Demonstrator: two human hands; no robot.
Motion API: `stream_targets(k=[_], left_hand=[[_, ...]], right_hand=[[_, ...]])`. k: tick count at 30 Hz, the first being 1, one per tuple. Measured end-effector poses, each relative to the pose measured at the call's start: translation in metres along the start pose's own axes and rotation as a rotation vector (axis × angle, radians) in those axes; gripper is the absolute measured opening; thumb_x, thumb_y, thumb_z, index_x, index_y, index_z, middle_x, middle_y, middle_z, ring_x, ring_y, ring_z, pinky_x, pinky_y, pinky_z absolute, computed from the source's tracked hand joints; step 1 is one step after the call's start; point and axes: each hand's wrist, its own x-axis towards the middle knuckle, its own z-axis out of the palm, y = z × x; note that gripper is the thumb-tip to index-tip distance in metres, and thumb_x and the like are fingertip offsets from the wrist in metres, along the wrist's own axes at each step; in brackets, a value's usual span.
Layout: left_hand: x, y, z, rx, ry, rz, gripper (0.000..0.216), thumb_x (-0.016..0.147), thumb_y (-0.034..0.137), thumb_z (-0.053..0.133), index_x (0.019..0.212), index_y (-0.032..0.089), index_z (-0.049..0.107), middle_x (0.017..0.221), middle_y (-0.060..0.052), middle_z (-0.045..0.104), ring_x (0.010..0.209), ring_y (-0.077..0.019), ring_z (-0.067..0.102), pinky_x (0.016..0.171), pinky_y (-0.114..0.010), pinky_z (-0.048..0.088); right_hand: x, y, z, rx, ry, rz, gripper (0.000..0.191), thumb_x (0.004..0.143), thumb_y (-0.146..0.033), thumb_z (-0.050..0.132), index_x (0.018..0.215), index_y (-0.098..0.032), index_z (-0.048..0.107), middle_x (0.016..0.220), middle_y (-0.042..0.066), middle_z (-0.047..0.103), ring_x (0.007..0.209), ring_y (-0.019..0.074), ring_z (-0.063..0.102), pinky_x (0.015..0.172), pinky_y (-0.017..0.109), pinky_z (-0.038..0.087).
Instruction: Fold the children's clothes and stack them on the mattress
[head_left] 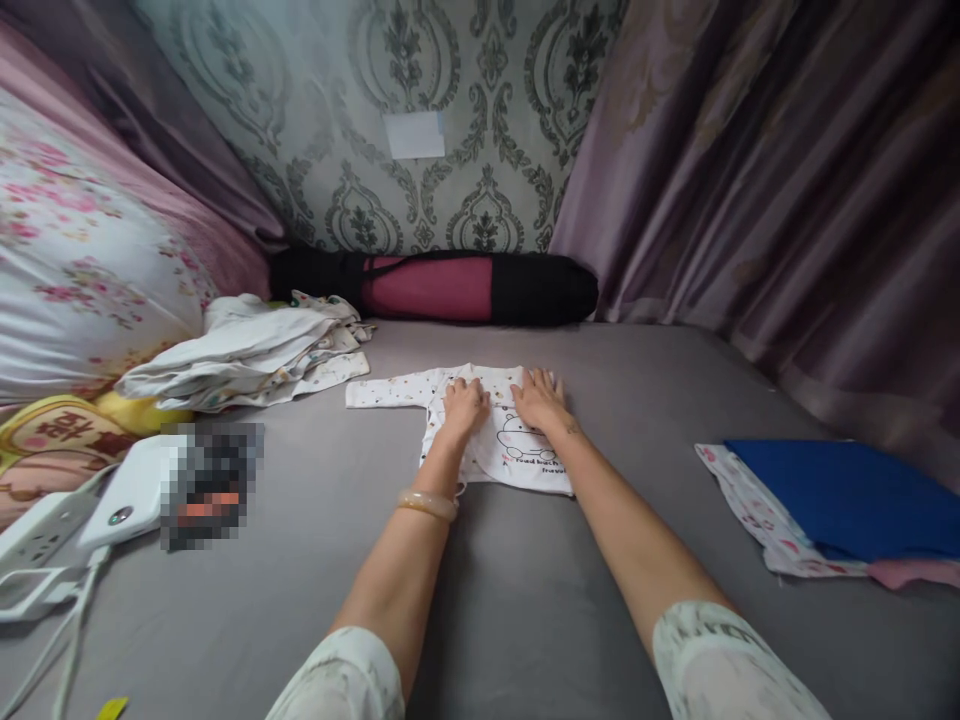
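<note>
A small white baby shirt (pixel 472 465) with scattered specks and a bear drawing with lettering lies on the grey bedsheet. One sleeve stretches out to the left; the other is not seen spread out on the right. My left hand (pixel 466 405), below a bangled wrist, rests on the shirt's upper chest with slightly bent, parted fingers. On the shirt's upper right part lies my right hand (pixel 538 400), fingers spread over the cloth near its edge. Both palms face down and hide parts of the print.
Crumpled white clothes (pixel 255 350) lie at the left, near a floral pillow (pixel 82 240). A white power bank (pixel 135 490), power strip (pixel 37 535) and cables sit at front left. Folded blue cloth (pixel 847 500) lies right. A black-and-red roll bag (pixel 427 287) lines the wall.
</note>
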Motion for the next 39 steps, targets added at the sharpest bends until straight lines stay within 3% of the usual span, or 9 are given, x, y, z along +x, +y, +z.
stream_targets(k=[3,7,15,20,25,29,34,39], left_hand=[[0.003,-0.01,-0.011,-0.097,0.03,-0.049,0.044,0.093,0.035,0.043,0.131,0.014,0.053,0.125,-0.019,0.057,0.117,-0.0314,0.054,0.1,-0.042,0.039],[0.002,-0.037,-0.025,-0.159,0.116,-0.13,0.042,0.091,0.032,0.046,0.125,0.011,0.058,0.123,-0.02,0.059,0.118,-0.0309,0.055,0.1,-0.039,0.04],[0.008,-0.084,-0.033,-0.294,0.279,-0.3,0.034,0.088,0.028,0.049,0.116,0.014,0.062,0.113,-0.015,0.065,0.11,-0.0262,0.059,0.096,-0.038,0.044],[0.006,-0.098,-0.042,-0.269,0.404,-0.375,0.031,0.088,0.028,0.047,0.11,0.013,0.064,0.11,-0.016,0.065,0.109,-0.0274,0.059,0.098,-0.039,0.041],[0.001,-0.111,-0.054,-0.194,0.518,-0.502,0.025,0.087,0.026,0.05,0.105,0.016,0.064,0.106,-0.016,0.064,0.115,-0.0311,0.053,0.103,-0.045,0.034],[-0.004,-0.114,-0.062,-0.173,0.578,-0.652,0.027,0.086,0.027,0.052,0.108,0.015,0.062,0.118,-0.019,0.058,0.121,-0.0359,0.047,0.101,-0.047,0.035],[-0.008,-0.113,-0.069,-0.159,0.576,-0.812,0.039,0.084,0.03,0.056,0.118,0.01,0.055,0.128,-0.024,0.052,0.123,-0.0386,0.045,0.099,-0.046,0.038],[-0.008,-0.115,-0.067,-0.078,0.53,-0.833,0.039,0.086,0.028,0.054,0.118,0.006,0.055,0.128,-0.025,0.053,0.123,-0.0379,0.045,0.098,-0.045,0.039]], right_hand=[[-0.004,-0.024,0.001,0.051,0.043,-0.119,0.059,0.101,-0.041,0.021,0.152,-0.013,0.029,0.159,0.015,0.021,0.147,0.0284,0.012,0.117,0.05,0.007],[-0.009,-0.046,0.015,0.093,0.007,-0.173,0.059,0.101,-0.046,0.02,0.153,-0.021,0.025,0.161,0.012,0.016,0.147,0.0293,0.011,0.116,0.054,0.008],[-0.006,-0.047,0.025,0.039,0.01,-0.147,0.057,0.1,-0.048,0.02,0.152,-0.025,0.03,0.16,0.01,0.021,0.146,0.0317,0.01,0.113,0.06,0.006],[0.0,-0.054,0.016,0.063,-0.067,-0.13,0.059,0.1,-0.05,0.021,0.15,-0.021,0.035,0.16,0.014,0.019,0.146,0.0337,0.01,0.113,0.061,0.006],[0.007,-0.075,0.017,0.024,0.042,-0.26,0.06,0.1,-0.041,0.023,0.153,-0.011,0.025,0.161,0.013,0.015,0.148,0.0256,0.007,0.117,0.051,-0.001],[0.011,-0.083,0.026,0.011,0.014,-0.289,0.062,0.1,-0.04,0.022,0.152,-0.004,0.025,0.16,0.012,0.017,0.148,0.0238,0.009,0.118,0.046,0.001],[0.014,-0.082,0.032,0.004,0.001,-0.278,0.063,0.1,-0.04,0.024,0.15,-0.002,0.027,0.159,0.014,0.019,0.147,0.0244,0.013,0.118,0.043,0.007],[0.015,-0.082,0.029,-0.008,-0.021,-0.275,0.063,0.1,-0.039,0.024,0.151,-0.002,0.026,0.159,0.015,0.019,0.146,0.0262,0.015,0.118,0.045,0.01]])
